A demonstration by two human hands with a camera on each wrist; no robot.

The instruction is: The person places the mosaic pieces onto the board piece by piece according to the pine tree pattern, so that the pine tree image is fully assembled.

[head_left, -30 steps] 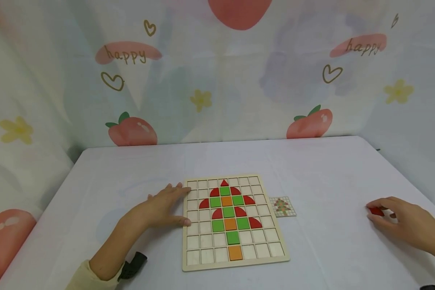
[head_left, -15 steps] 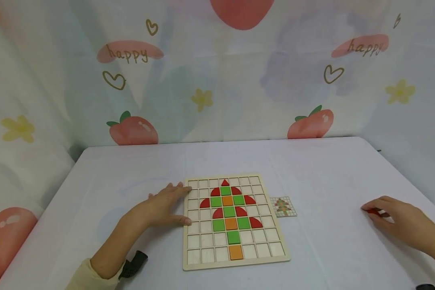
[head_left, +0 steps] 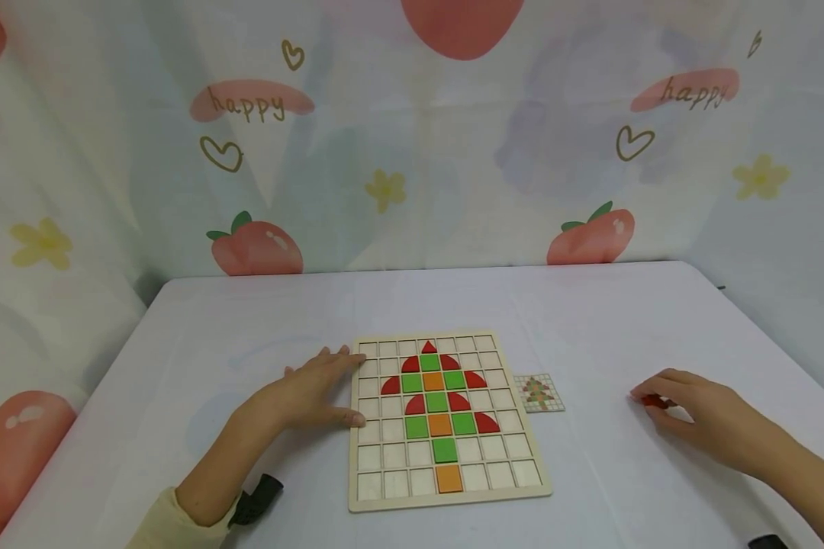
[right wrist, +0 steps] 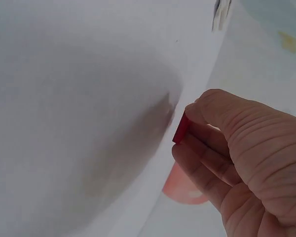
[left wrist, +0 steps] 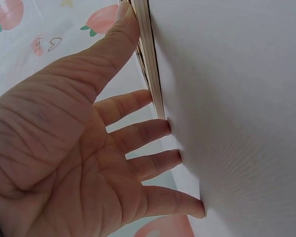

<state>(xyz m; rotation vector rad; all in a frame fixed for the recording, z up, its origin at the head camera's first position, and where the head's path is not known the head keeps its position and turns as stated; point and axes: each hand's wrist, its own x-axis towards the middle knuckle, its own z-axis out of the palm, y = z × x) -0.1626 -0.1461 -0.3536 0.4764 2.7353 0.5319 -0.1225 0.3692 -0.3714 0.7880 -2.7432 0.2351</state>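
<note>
My left hand point(head_left: 302, 396) rests at the left edge of a wooden grid board point(head_left: 453, 502), thumb and forefinger on its rim, the other fingertips down on the table in the left wrist view. Green and orange squares, red quarter-round tiles and a red triangle point(head_left: 429, 348) form a tree shape in the grid. Right of the board, over the table, my right hand point(head_left: 700, 415) pinches a small red tile point(right wrist: 181, 128) between thumb and fingers; its full outline is partly covered by them.
A small pattern card point(head_left: 539, 393) with a tree picture lies against the board's right side. White cloth covers the table point(head_left: 611, 320). A printed curtain point(head_left: 426, 152) hangs behind it.
My right hand has moved left toward the board, carrying the red tile. The left hand keeps its place at the board's edge.
</note>
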